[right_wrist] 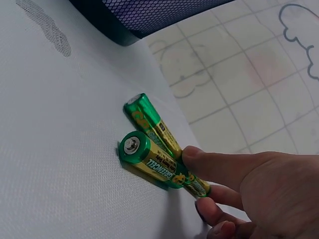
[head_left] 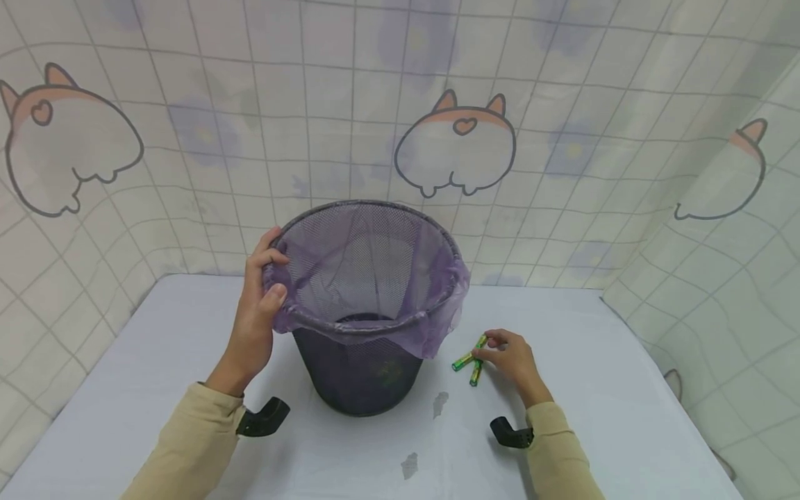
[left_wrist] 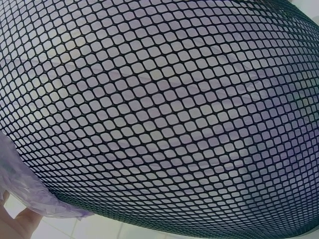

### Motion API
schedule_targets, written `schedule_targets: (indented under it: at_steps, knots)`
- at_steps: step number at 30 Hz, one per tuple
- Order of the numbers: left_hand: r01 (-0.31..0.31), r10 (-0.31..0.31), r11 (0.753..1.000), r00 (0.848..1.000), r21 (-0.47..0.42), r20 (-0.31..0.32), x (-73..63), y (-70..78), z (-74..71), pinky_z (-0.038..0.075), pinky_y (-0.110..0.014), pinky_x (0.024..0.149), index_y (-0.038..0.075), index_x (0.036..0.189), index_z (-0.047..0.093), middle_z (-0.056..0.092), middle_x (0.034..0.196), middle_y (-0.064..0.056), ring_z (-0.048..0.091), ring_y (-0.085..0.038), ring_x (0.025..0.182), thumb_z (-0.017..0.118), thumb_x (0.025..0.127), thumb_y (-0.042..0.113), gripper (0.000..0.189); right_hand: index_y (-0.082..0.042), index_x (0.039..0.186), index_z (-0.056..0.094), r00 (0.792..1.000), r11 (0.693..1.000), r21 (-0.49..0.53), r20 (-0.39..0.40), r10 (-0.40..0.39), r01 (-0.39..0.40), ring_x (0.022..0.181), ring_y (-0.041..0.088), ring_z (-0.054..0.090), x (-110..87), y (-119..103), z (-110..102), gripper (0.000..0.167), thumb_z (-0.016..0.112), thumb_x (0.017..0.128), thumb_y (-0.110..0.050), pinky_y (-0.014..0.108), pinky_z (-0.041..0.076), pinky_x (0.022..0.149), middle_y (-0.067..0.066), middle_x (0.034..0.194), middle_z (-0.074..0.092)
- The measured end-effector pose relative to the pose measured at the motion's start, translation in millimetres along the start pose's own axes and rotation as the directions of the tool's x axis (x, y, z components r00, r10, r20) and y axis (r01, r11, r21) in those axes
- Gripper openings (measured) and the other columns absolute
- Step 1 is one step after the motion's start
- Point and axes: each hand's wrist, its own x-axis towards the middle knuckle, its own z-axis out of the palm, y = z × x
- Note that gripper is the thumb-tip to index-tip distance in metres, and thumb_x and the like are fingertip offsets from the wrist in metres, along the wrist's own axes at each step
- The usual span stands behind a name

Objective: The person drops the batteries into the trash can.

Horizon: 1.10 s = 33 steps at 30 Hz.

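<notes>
A black mesh wastebasket (head_left: 369, 382) stands on the table, with a purple plastic bag (head_left: 446, 305) lining it and folded over its rim. My left hand (head_left: 256, 312) grips the rim at the left side, thumb outside and fingers over the edge. In the left wrist view, the basket's mesh (left_wrist: 159, 109) fills most of the picture. Right of the basket, my right hand (head_left: 512, 357) pinches a green-and-gold battery (right_wrist: 199, 186) between thumb and fingers at the table. Another battery (right_wrist: 154, 159) lies crossed against it, its metal tip showing. How many batteries lie there is partly hidden.
The white table (head_left: 344, 458) carries two grey patches (head_left: 409, 466) in front of the basket. A tile-patterned curtain (head_left: 350, 104) with cartoon animals hangs behind and along both sides. Black wrist mounts (head_left: 265, 418) project from both sleeves.
</notes>
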Motion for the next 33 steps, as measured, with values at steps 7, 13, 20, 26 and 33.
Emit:
schedule_targets:
  at_steps: [7,13,20,26,33]
  knots:
    - [0.001,-0.001,1.0,1.0,0.002,0.003,1.3,0.3,-1.3,0.007,-0.058,0.111,-0.001,0.12,0.035,0.017,0.159,0.004,0.014,-0.024,0.147,0.041,0.095,0.029,0.04,-0.001,0.124,0.06,1.0,1.0,0.008,-0.011,0.004,-0.004,0.111,0.034,0.053,0.9,-2.2,-0.1,0.052,0.075,0.08,-0.024,0.051,0.04,0.097,0.016,0.107,0.063]
    - [0.001,-0.001,1.0,1.0,0.017,-0.001,1.3,-0.3,-2.2,0.008,-0.059,0.111,-0.003,0.121,0.034,0.018,0.159,0.004,0.015,-0.023,0.147,0.041,0.095,0.031,0.043,0.0,0.127,0.059,1.0,1.0,0.0,-0.014,0.016,-0.016,0.111,0.034,0.053,1.2,-3.3,-1.0,0.053,0.073,0.082,-0.024,0.051,0.04,0.097,0.017,0.109,0.063]
    - [0.003,-0.003,1.0,1.0,0.014,0.001,0.4,-1.7,-0.3,0.007,-0.061,0.111,-0.004,0.121,0.033,0.018,0.159,0.005,0.014,-0.023,0.147,0.042,0.095,0.033,0.046,0.0,0.129,0.057,0.998,0.998,-0.031,-0.037,0.052,-0.053,0.114,0.034,0.054,1.4,-1.3,-2.9,0.055,0.071,0.084,-0.028,0.05,0.041,0.096,0.017,0.113,0.064]
    - [-0.003,0.003,0.999,1.0,0.044,0.003,0.2,-1.6,-0.5,0.005,-0.063,0.111,-0.003,0.121,0.033,0.017,0.16,0.005,0.013,-0.023,0.148,0.041,0.094,0.031,0.045,0.001,0.13,0.056,0.999,0.999,-0.047,-0.04,0.019,-0.021,0.107,0.033,0.056,3.6,1.4,-2.2,0.058,0.072,0.083,-0.028,0.048,0.043,0.091,0.018,0.112,0.064]
    - [0.001,-0.001,0.999,1.0,0.049,-0.002,-0.5,-0.6,-1.8,0.007,-0.063,0.11,-0.004,0.121,0.033,0.018,0.159,0.005,0.015,-0.023,0.147,0.04,0.094,0.03,0.044,0.001,0.129,0.056,0.999,0.999,-0.038,-0.046,0.003,-0.005,0.108,0.034,0.056,5.4,2.0,0.9,0.058,0.074,0.08,-0.027,0.049,0.042,0.093,0.019,0.112,0.063]
